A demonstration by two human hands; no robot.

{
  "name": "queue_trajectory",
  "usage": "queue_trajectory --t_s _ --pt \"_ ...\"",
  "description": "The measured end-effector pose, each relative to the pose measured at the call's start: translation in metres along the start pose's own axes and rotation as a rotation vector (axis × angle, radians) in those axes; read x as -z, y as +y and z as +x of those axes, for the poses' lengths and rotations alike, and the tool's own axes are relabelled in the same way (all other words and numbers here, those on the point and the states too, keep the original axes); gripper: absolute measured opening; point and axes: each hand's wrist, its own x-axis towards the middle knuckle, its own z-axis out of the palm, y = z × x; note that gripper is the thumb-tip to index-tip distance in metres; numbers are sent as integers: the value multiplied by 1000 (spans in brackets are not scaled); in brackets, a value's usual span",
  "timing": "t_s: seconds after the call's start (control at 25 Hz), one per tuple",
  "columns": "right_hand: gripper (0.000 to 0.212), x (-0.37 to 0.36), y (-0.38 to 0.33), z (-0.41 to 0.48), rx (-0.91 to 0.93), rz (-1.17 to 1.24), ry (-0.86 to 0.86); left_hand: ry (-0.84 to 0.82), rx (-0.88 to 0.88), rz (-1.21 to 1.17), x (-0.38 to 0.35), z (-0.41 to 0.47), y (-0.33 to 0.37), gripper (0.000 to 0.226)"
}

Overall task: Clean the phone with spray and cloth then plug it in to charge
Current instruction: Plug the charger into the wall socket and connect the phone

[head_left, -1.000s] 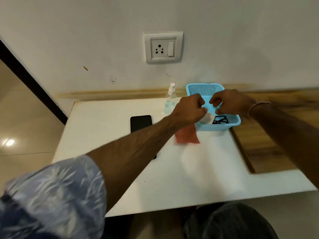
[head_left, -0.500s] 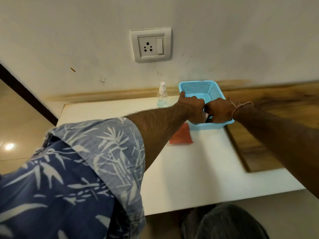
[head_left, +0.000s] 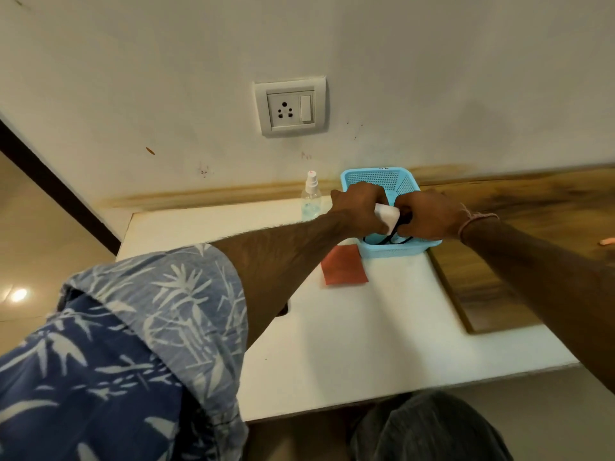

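While both arms stretch over the blue basket [head_left: 379, 181], the left hand [head_left: 357, 207] curls its grip round a white charger adapter [head_left: 387, 217] and the right hand [head_left: 427, 214] pinches its black cable [head_left: 387, 240]. The phone [head_left: 283, 310] lies on the white bench [head_left: 366, 327], mostly hidden under the left forearm.

Left hand [head_left: 359, 209] with white adapter [head_left: 387, 217] and right hand [head_left: 429, 214] on black cable [head_left: 389, 239] fill basket [head_left: 379, 181] mouth. Spray bottle [head_left: 311, 197] stands just left of basket; cloth [head_left: 342, 269] flat before it. Left forearm [head_left: 293, 257] crosses table [head_left: 366, 344]; near right part open.
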Motion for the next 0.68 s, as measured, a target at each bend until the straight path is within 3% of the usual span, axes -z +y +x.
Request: queue_trajectory --t_s 0.2,0.36,0.56,0.68 --pt "29 44 -10 -16 42 281 112 197 21 -486 40 -37 1 44" --pt "28 78 -32 -34 137 639 145 221 114 -835 78 -62 -2 41" --pt "39 98 -65 -50 220 980 190 283 222 -1145 127 -100 -5 30" --pt "44 95 -82 -58 229 1372 227 324 268 -1277 148 -118 -9 31"
